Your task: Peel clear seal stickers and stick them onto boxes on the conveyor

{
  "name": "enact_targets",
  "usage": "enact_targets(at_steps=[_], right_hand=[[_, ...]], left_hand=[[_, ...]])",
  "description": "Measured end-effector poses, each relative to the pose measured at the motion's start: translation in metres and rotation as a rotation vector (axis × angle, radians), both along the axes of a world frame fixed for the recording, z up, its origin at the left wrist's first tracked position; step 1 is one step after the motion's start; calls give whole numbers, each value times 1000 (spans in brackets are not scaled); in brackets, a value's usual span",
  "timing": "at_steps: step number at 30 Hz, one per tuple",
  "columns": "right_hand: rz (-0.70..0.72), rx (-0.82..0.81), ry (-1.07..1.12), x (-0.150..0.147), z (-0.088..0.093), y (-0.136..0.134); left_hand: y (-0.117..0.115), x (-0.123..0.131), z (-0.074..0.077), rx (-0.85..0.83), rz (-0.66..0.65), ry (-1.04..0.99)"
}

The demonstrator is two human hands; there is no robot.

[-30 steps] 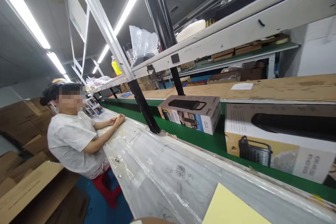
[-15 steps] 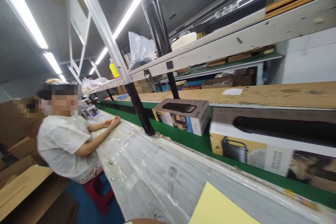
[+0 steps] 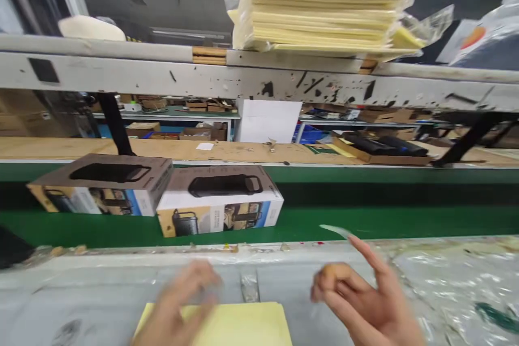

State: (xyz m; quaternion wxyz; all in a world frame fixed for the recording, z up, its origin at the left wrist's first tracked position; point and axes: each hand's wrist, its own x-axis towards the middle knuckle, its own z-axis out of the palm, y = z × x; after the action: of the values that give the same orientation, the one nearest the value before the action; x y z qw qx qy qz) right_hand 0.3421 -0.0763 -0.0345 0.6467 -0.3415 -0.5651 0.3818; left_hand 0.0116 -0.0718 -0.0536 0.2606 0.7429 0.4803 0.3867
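Note:
A yellow sheet (image 3: 243,327) lies on the plastic-covered bench at the bottom of the view. Blurred by motion, my left hand (image 3: 178,305) is over the sheet's left part, thumb and fingers apart, with nothing visible between them. My right hand (image 3: 365,300) is to the right of the sheet, above the bench. Its index finger points up and forward, while the other fingers are curled near the thumb. A thin, clear whitish strip (image 3: 334,230) hangs from that index fingertip, pointing left.
Two printed boxes, one at left (image 3: 109,186) and one nearer the middle (image 3: 219,200), stand on a green belt (image 3: 365,221) behind the bench. A shelf beam (image 3: 243,78) crosses above, bearing a wrapped stack of yellow sheets (image 3: 324,5). A tray with black items (image 3: 381,148) sits behind the belt.
The view has swung right and the seated person at left is out of sight. Both my hands have come into view, and the stack of yellow sheets now shows overhead.

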Motion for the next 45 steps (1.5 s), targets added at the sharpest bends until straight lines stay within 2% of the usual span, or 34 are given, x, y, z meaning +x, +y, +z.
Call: enact_targets(at_steps=[2, 3, 4, 5, 7, 8, 10, 14, 19, 23, 26, 34, 45], right_hand=[[80, -50, 61, -12, 19, 26], [119, -54, 77, -19, 28, 39], [163, -62, 84, -26, 37, 52], [209, -66, 88, -34, 47, 66], [295, -78, 77, -51, 64, 94], [334, -88, 60, -62, 71, 109], [413, -107, 15, -86, 85, 138], [616, -143, -164, -150, 103, 190], [784, -63, -357, -236, 102, 240], [858, 12, -439, -277, 96, 268], [863, -8, -470, -282, 96, 282], [972, -157, -547, -262, 108, 290], [692, 120, -698, -293, 81, 302]], left_hand=[[35, -22, 50, 228, 358, -33], [56, -32, 71, 284, 521, -109], [76, -40, 87, 272, 629, -211], [95, -46, 98, 182, 670, -352], [124, -53, 106, -140, 564, -649], [133, -54, 105, -280, 499, -752], [143, -55, 98, -407, 414, -855], [143, -59, 86, -371, 353, -932], [147, -67, 83, -363, 299, -1012], [158, -62, 78, -373, 300, -1053], [164, -54, 73, -394, 288, -1067], [167, -51, 71, -406, 277, -1064], [170, -60, 69, -422, 291, -1077]])
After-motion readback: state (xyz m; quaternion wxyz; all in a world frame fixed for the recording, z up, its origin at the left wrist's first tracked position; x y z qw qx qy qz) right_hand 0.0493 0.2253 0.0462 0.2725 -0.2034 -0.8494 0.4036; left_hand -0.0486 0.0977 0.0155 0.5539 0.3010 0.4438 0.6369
